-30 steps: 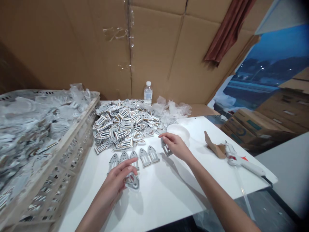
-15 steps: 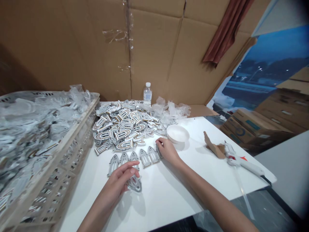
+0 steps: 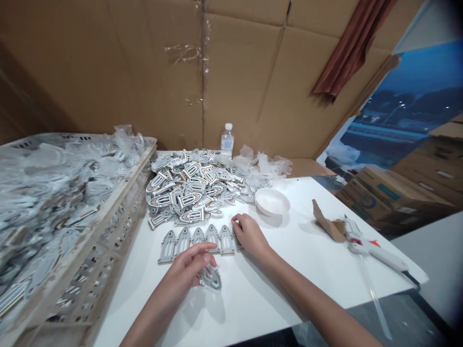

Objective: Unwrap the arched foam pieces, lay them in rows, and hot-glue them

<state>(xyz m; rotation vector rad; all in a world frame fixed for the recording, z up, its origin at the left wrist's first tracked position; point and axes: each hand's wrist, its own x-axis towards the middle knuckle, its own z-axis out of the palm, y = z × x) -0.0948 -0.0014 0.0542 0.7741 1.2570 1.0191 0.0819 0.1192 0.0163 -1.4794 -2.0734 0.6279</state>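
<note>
A row of several grey arch-shaped window pieces [image 3: 197, 237] lies flat on the white table [image 3: 282, 270]. My right hand [image 3: 249, 234] rests at the right end of that row, its fingers curled onto the last piece. My left hand [image 3: 190, 267] hovers just in front of the row, fingers closed on one grey arch piece [image 3: 211, 278] held above the table. Behind the row sits a big heap of similar printed arch pieces [image 3: 195, 185].
A slatted crate [image 3: 97, 241] of bagged pieces stands at the left. A white bowl [image 3: 272, 201], a water bottle [image 3: 226, 141], crumpled plastic bags [image 3: 262, 164], a torn cardboard scrap [image 3: 327, 223] and a white glue gun [image 3: 376, 250] are on the table. Cardboard walls stand behind.
My right hand has carried its arch piece left and set it down at the right end of the row. The left hand has kept its piece and barely moved.
</note>
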